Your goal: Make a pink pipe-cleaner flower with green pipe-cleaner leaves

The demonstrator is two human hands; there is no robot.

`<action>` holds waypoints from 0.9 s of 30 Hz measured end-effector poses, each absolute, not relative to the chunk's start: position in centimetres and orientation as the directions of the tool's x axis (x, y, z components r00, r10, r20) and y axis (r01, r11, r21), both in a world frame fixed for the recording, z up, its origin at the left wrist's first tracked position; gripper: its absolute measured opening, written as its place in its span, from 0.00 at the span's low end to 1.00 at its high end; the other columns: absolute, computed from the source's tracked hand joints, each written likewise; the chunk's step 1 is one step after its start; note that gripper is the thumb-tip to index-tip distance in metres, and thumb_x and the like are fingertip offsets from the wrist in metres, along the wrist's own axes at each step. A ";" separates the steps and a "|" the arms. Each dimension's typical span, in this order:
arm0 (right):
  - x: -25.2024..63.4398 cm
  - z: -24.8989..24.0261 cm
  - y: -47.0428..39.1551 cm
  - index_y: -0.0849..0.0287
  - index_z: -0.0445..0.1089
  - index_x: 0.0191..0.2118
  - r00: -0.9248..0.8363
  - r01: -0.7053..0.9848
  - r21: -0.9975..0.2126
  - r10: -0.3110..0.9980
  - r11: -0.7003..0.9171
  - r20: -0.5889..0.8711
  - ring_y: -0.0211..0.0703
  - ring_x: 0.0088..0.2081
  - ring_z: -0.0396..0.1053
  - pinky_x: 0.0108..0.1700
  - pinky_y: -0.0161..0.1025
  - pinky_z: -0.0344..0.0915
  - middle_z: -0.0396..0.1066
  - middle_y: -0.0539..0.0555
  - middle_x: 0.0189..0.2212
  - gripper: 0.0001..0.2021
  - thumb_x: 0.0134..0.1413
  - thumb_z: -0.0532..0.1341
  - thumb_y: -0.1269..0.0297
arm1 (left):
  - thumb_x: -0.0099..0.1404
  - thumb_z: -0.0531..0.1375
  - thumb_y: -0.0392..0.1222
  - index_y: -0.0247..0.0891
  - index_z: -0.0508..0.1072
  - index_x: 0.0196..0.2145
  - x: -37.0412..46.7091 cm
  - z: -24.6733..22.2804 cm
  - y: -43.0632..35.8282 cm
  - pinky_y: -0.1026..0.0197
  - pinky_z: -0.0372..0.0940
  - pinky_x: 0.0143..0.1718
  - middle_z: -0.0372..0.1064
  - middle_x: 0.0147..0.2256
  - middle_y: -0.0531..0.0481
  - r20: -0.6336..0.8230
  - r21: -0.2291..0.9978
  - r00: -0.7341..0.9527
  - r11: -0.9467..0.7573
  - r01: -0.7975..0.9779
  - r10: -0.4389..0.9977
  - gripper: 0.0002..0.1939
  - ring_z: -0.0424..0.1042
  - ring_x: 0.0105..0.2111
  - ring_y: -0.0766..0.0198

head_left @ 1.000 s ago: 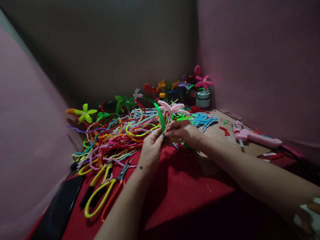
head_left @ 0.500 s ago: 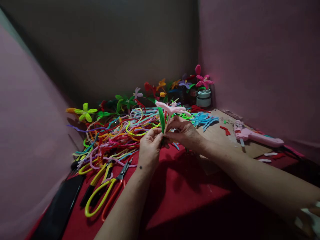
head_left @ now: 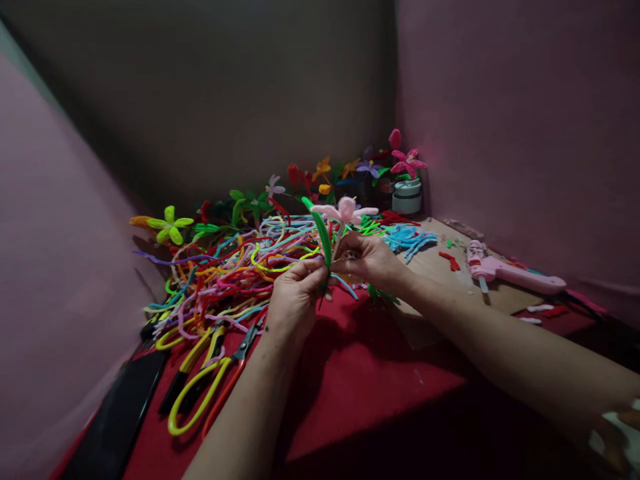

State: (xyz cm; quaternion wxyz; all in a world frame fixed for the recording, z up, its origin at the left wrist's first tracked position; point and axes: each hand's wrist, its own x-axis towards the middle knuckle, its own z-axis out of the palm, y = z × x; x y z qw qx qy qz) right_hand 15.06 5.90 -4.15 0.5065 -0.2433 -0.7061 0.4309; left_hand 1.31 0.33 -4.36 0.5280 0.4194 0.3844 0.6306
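A pale pink fuzzy flower stands upright on a thin stem between my hands, its petals spread. Beside the stem rises a long green leaf, its base at my fingertips. My left hand pinches the leaf's base and the lower stem. From the right, my right hand is closed on the stem just under the flower. The exact place where leaf and stem meet is partly hidden by my fingers.
Colourful pipe cleaners heap behind my left hand. Scissors and a black phone-like slab lie at left. A pink glue gun rests on cardboard at right. Finished flowers and a lidded jar stand behind.
The pink flower has turned, showing its petals from another side. The leaf leans more to the left, and my left hand has shifted slightly left and down.
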 end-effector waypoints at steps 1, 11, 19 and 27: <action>15.1 -4.2 5.9 0.64 0.68 0.24 -0.376 -0.104 -0.881 0.801 0.462 0.465 0.34 0.25 0.60 0.28 0.32 0.56 0.64 0.47 0.21 0.07 0.35 0.66 0.68 | 0.46 0.65 0.35 0.32 0.70 0.28 1.3 -4.3 0.3 0.69 0.57 0.16 0.67 0.22 0.52 0.113 0.924 -0.083 -0.135 -0.358 0.990 0.10 0.67 0.20 0.69; 14.8 -4.3 5.7 0.60 0.74 0.25 -0.373 -0.196 -0.829 0.742 0.525 0.558 0.39 0.35 0.64 0.39 0.36 0.60 0.68 0.52 0.30 0.07 0.36 0.67 0.63 | 0.48 0.64 0.35 0.33 0.67 0.28 2.2 -4.5 0.3 0.70 0.55 0.15 0.64 0.21 0.55 0.161 0.899 -0.139 -0.204 -0.389 0.977 0.10 0.63 0.17 0.73; 14.9 -4.2 5.6 0.61 0.75 0.25 -0.456 -0.199 -0.858 0.730 0.473 0.508 0.40 0.33 0.64 0.36 0.38 0.61 0.68 0.53 0.27 0.09 0.39 0.65 0.60 | 0.48 0.64 0.35 0.30 0.68 0.29 1.6 -4.5 0.3 0.69 0.59 0.16 0.68 0.24 0.51 0.145 0.921 -0.074 -0.161 -0.355 0.987 0.10 0.68 0.20 0.69; 14.8 -4.5 5.8 0.60 0.74 0.23 -0.342 -0.268 -0.898 0.836 0.350 0.428 0.38 0.30 0.64 0.35 0.36 0.61 0.67 0.50 0.25 0.07 0.33 0.67 0.63 | 0.50 0.62 0.36 0.32 0.70 0.32 1.8 -4.4 -0.1 0.64 0.66 0.28 0.72 0.26 0.50 0.206 0.961 -0.105 -0.221 -0.165 0.973 0.10 0.71 0.23 0.68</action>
